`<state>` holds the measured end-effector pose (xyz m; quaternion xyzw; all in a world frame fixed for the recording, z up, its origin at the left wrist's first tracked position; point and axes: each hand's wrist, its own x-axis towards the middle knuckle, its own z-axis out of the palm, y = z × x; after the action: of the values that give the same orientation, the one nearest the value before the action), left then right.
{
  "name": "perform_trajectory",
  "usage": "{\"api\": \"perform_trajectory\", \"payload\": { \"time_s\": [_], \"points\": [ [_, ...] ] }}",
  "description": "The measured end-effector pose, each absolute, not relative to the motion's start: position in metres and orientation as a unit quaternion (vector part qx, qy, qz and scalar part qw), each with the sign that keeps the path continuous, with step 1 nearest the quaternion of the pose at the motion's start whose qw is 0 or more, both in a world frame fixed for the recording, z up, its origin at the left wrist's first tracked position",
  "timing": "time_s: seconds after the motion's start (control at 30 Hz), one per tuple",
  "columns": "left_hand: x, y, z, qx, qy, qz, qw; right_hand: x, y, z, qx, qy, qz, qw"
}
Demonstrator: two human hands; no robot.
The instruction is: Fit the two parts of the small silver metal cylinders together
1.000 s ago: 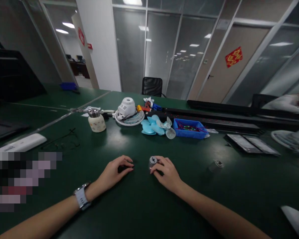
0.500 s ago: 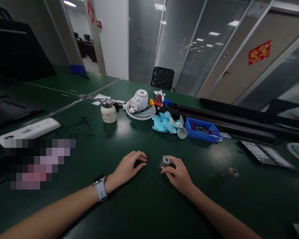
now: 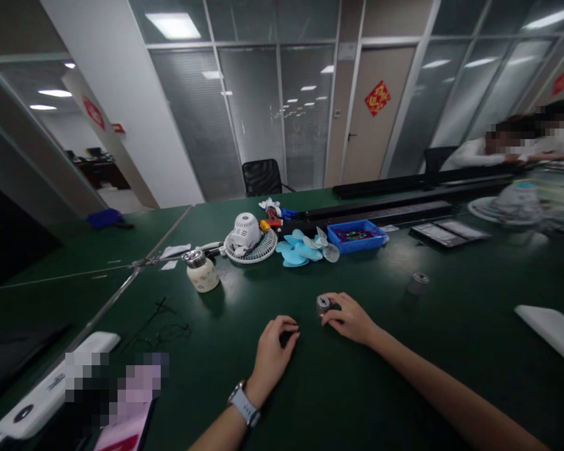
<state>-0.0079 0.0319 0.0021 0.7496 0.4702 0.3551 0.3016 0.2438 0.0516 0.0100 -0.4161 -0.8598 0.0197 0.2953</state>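
My right hand (image 3: 350,319) grips a small grey cylindrical motor (image 3: 323,305) by its side, thumb and fingers around it. The motor stands upright at the green table's surface, its round top with a dark centre facing up. To its left, my left hand (image 3: 273,352) rests on the table with curled fingers, a small gap between thumb and fingertips, and nothing visible in it. A watch with a pale strap (image 3: 244,404) is on the left wrist. A second, similar metal cylinder (image 3: 418,284) stands apart on the right.
Behind the hands lie blue fan blades (image 3: 298,249), a white fan head on its grille (image 3: 250,241) and a blue tray (image 3: 357,237) of wires. A cream jar (image 3: 202,272) and a white device (image 3: 56,382) stand left. People sit at far right.
The view has turned right and levelled, bringing people into sight. My right hand still holds the motor. My left hand has come slightly nearer to it, its fingertips closer together.
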Motion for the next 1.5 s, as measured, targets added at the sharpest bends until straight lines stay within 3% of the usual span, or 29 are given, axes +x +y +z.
{"api": "perform_trajectory", "payload": {
  "time_s": [0.33, 0.77, 1.5],
  "points": [
    [-0.004, 0.029, 0.006, 0.755, 0.476, 0.349, 0.287, 0.248, 0.046, 0.016, -0.415, -0.865, 0.023, 0.283],
    [0.009, 0.033, 0.014, 0.749, 0.499, 0.328, 0.287, 0.262, 0.046, 0.014, -0.389, -0.866, 0.118, 0.291],
    [0.008, 0.036, 0.009, 0.763, 0.474, 0.346, 0.271, 0.263, 0.044, 0.007, -0.372, -0.875, 0.091, 0.297]
  ]
}}
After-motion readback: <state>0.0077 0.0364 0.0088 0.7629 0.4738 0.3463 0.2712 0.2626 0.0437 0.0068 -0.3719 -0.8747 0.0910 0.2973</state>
